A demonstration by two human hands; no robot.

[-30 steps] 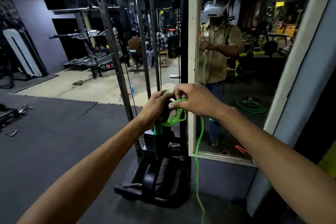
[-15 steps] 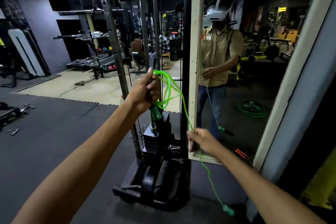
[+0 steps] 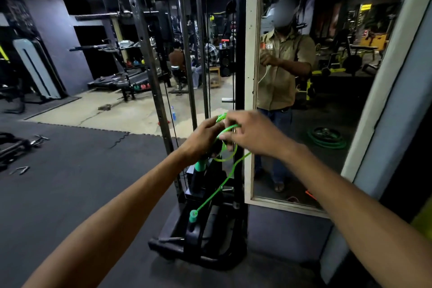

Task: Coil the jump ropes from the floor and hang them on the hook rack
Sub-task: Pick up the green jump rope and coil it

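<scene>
A bright green jump rope (image 3: 228, 172) is in both hands in front of a cable machine. My left hand (image 3: 203, 139) grips one black and green handle (image 3: 198, 170) together with several small loops of cord. My right hand (image 3: 253, 133) pinches the cord just beside the left hand, at the top of the loops. The free end hangs down, and its second handle (image 3: 192, 216) dangles in the air above the machine base. No hook rack is in view.
The cable machine (image 3: 210, 236) with steel uprights (image 3: 187, 54) stands straight ahead. A framed wall mirror (image 3: 253, 77) on the right reflects me. Green weight plates (image 3: 327, 138) show in the mirror. Metal bar attachments (image 3: 19, 169) lie on the black mat at left.
My right hand came up from low on the cord to meet the left hand, adding another loop. The hanging end rose, lifting the second handle off the floor.
</scene>
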